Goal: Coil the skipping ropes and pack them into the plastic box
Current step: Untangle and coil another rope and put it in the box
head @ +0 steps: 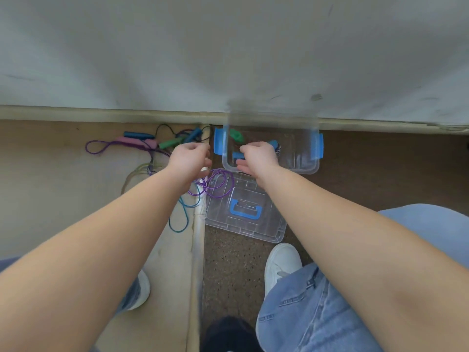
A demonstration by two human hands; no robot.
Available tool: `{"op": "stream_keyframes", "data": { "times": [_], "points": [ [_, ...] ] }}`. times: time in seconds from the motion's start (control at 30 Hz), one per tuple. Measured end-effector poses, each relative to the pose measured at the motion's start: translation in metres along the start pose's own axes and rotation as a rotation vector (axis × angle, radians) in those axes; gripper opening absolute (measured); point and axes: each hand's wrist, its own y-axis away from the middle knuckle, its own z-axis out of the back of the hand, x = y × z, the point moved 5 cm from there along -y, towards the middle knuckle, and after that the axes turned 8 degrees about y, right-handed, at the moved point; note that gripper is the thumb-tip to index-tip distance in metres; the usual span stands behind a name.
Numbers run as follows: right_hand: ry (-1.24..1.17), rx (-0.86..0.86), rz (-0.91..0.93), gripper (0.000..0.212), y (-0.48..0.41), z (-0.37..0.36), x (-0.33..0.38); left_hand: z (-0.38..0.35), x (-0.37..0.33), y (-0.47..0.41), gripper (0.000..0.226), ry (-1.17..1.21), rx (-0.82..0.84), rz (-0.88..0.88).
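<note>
Far left: a purple rope (101,146) with pink handles (134,143) lies loose on the tan floor, near the foot of the wall.
Rope heap: just right of it I see a dark blue handle (138,135), a green handle (171,143) and a lighter blue handle (194,134), with their cords tangled together.
Pale cord (134,175): it curves on the floor beside my view of the left forearm.
Teal cord (184,212): it lies in loose loops on the floor, partly hidden under the left forearm.
Left hand (189,158): it hovers between the heap and the box with fingers curled under. I cannot tell whether they grip anything.
Purple coil (218,182): several loops lie just below the left hand, across a far corner of the lid.
Lid (266,224): it is clear with a blue carry handle and lies flat on the dark floor, just in front of the box.
Plastic box (304,171): it is clear and open, stands against the wall, and has a blue latch on each side.
Box contents: a second green handle (236,135) lies at the far left, and blue grips (238,155) show on either side of the right hand.
Right hand (258,157): it is over the box's left half with fingers curled down and thumb out. I cannot tell whether they pinch the blue grips.
Right edge: a white shoe (281,262) and jeans (304,313).
</note>
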Motion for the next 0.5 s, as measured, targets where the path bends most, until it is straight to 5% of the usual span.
{"op": "stream_keyframes", "data": {
  "times": [0.27,0.5],
  "points": [
    [0.543,0.227,0.097,0.022,-0.014,-0.064,-0.026,0.040,0.044,-0.032,0.016,-0.079,-0.089,0.059],
    [0.757,0.358,0.099,0.023,-0.026,-0.120,-0.055,0.087,0.084,-0.046,0.018,-0.221,-0.167,0.131]
  ]
}}
